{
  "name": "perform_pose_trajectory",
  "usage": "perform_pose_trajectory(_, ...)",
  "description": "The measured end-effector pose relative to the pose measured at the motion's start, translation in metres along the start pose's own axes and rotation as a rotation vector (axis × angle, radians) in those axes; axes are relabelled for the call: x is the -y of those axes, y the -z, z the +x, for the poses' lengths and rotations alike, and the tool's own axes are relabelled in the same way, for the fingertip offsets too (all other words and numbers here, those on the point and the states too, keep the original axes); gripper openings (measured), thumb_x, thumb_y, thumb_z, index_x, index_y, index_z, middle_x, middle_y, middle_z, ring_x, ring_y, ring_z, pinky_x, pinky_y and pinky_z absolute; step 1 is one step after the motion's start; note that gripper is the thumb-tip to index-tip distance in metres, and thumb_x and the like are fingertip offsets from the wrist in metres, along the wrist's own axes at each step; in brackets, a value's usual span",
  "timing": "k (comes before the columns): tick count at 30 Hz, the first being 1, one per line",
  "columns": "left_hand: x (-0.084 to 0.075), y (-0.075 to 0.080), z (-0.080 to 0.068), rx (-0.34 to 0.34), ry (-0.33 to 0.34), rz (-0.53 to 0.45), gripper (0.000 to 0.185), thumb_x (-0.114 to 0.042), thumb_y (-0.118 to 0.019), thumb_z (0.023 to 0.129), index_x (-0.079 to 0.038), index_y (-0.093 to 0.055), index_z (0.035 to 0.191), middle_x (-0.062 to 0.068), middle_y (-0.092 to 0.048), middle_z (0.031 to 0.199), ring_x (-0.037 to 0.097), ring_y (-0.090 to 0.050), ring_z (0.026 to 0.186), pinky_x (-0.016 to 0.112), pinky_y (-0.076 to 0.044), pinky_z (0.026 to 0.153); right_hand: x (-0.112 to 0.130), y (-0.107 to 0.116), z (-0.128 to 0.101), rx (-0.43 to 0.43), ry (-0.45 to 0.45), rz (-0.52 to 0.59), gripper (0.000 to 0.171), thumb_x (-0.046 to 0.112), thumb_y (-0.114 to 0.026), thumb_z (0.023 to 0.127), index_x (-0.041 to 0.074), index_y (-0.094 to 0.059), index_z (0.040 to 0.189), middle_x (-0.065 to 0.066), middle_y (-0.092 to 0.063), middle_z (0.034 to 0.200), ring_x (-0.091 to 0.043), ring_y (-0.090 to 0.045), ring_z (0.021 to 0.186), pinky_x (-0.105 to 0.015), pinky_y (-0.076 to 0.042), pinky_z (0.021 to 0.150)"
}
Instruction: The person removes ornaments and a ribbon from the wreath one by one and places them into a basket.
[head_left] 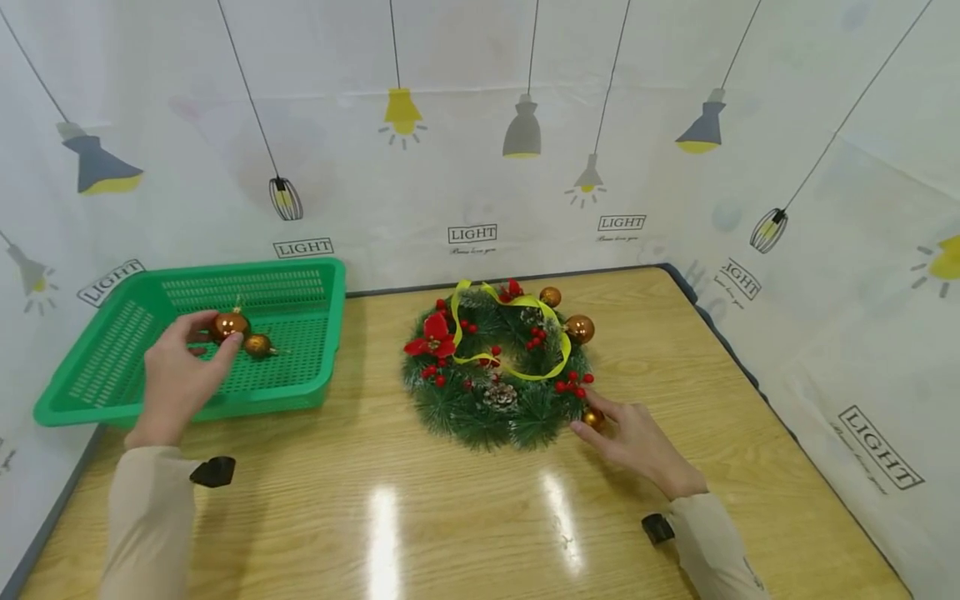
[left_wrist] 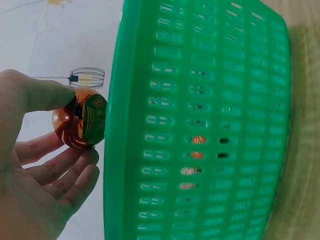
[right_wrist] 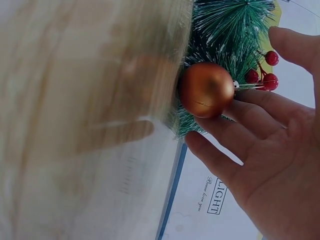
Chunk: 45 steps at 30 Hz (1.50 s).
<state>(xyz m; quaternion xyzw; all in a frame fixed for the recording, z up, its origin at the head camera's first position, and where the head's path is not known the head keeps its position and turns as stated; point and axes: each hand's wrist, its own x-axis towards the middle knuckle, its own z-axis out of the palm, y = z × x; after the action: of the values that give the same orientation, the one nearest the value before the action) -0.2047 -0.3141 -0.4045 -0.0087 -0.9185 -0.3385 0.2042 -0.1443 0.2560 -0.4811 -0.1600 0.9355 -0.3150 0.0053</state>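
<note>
Over the green basket (head_left: 336,333), my left hand (head_left: 180,373) pinches a shiny copper bauble (head_left: 228,326) between thumb and fingers. The left wrist view has this bauble (left_wrist: 75,122) above the basket's rim. A smaller bauble (head_left: 258,346) lies inside the basket. My right hand (head_left: 637,438) is at the near right edge of a green wreath (head_left: 480,427), its fingers reaching around a matte copper bauble (head_left: 593,417). In the right wrist view, fingertips touch that bauble (right_wrist: 206,90) from behind, and the thumb stands apart near red berries (right_wrist: 270,81).
On the wreath are a loose yellow ribbon (head_left: 558,358), a red flower (head_left: 432,337), a pinecone (head_left: 500,394) and red berries. Two more copper baubles, one larger (head_left: 579,328) and one smaller (head_left: 551,297), sit at its right edge. A printed cloth backdrop borders the wooden table (head_left: 465,517).
</note>
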Motion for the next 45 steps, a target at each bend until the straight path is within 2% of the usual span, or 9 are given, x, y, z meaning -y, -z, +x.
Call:
perform_pose_trajectory(4, 0.005, 0.005, 0.003, 0.024, 0.022, 0.02, 0.051, -0.028, -0.061, 0.101, 0.005, -0.053, 0.138, 0.028, -0.059, 0.127, 0.032, -0.056, 0.106, 0.009, -0.037, 0.075, 0.0, 0.0, -0.001, -0.001, 0.002, 0.01, 0.069, 0.039, -0.065, 0.099, -0.001, -0.043, 0.151, 0.016, -0.026, 0.045, 0.006, -0.013, 0.036, -0.019, -0.025, 0.036)
perform_pose_trajectory(13, 0.001, 0.014, 0.004, 0.066, 0.057, 0.031, 0.055, -0.031, -0.056, 0.103, 0.006, -0.048, 0.143, 0.03, -0.054, 0.133, 0.044, -0.053, 0.117, 0.013, -0.036, 0.077, 0.002, 0.001, -0.002, -0.02, 0.018, 0.002, 0.068, 0.037, -0.066, 0.099, -0.003, -0.045, 0.149, 0.017, -0.025, 0.046, 0.006, -0.013, 0.037, -0.019, -0.024, 0.037)
perform_pose_trajectory(18, 0.002, 0.014, 0.003, 0.084, 0.081, 0.034, 0.056, -0.028, -0.053, 0.104, 0.007, -0.043, 0.147, 0.034, -0.049, 0.139, 0.049, -0.049, 0.123, 0.04, -0.047, 0.088, 0.002, 0.0, -0.001, -0.019, 0.014, 0.002, 0.068, 0.038, -0.066, 0.099, -0.003, -0.044, 0.15, 0.017, -0.025, 0.046, 0.006, -0.013, 0.037, -0.019, -0.025, 0.037)
perform_pose_trajectory(21, 0.003, 0.015, 0.002, 0.089, 0.098, 0.023, 0.056, -0.027, -0.052, 0.105, 0.006, -0.04, 0.149, 0.034, -0.045, 0.144, 0.052, -0.045, 0.126, 0.061, -0.045, 0.094, 0.003, -0.001, -0.001, -0.014, 0.013, -0.002, 0.069, 0.038, -0.065, 0.099, -0.003, -0.044, 0.15, 0.017, -0.025, 0.046, 0.006, -0.013, 0.037, -0.019, -0.025, 0.036)
perform_pose_trajectory(23, 0.002, 0.017, 0.001, 0.09, 0.102, 0.016, 0.057, -0.028, -0.051, 0.106, 0.005, -0.039, 0.15, 0.034, -0.043, 0.147, 0.053, -0.044, 0.128, 0.066, -0.044, 0.096, 0.003, -0.001, 0.0, -0.013, 0.016, -0.004, 0.069, 0.038, -0.065, 0.099, -0.003, -0.044, 0.15, 0.017, -0.026, 0.046, 0.006, -0.013, 0.037, -0.019, -0.025, 0.037)
perform_pose_trajectory(36, -0.024, 0.017, -0.005, 0.097, 0.043, -0.016, 0.053, -0.028, -0.049, 0.106, 0.002, -0.044, 0.149, 0.029, -0.05, 0.145, 0.051, -0.049, 0.126, 0.061, -0.046, 0.096, 0.0, -0.001, 0.0, -0.021, 0.015, -0.005, 0.069, 0.038, -0.065, 0.099, -0.003, -0.044, 0.15, 0.018, -0.026, 0.044, 0.006, -0.013, 0.037, -0.019, -0.024, 0.036)
perform_pose_trajectory(39, -0.029, 0.012, -0.007, 0.1, 0.026, -0.018, 0.051, -0.027, -0.05, 0.105, 0.001, -0.046, 0.148, 0.028, -0.052, 0.143, 0.047, -0.052, 0.124, 0.04, -0.051, 0.089, 0.0, -0.001, 0.0, -0.017, 0.016, 0.004, 0.069, 0.038, -0.065, 0.099, -0.004, -0.043, 0.15, 0.017, -0.026, 0.044, 0.006, -0.013, 0.037, -0.019, -0.024, 0.036)
perform_pose_trajectory(42, -0.033, 0.004, -0.008, 0.095, -0.013, -0.027, 0.048, -0.025, -0.052, 0.105, 0.001, -0.05, 0.145, 0.026, -0.055, 0.137, 0.044, -0.054, 0.122, 0.025, -0.046, 0.081, 0.0, -0.001, 0.0, -0.013, 0.016, 0.009, 0.069, 0.038, -0.065, 0.099, -0.004, -0.043, 0.15, 0.017, -0.027, 0.044, 0.006, -0.013, 0.037, -0.019, -0.024, 0.036)
perform_pose_trajectory(45, -0.038, -0.004, -0.007, 0.099, -0.063, -0.035, 0.045, -0.021, -0.054, 0.104, 0.003, -0.051, 0.142, 0.028, -0.057, 0.133, 0.045, -0.054, 0.119, 0.036, -0.049, 0.086, -0.001, -0.001, 0.0, -0.012, 0.011, 0.008, 0.069, 0.038, -0.065, 0.099, -0.003, -0.043, 0.151, 0.016, -0.027, 0.045, 0.006, -0.014, 0.037, -0.019, -0.025, 0.036)
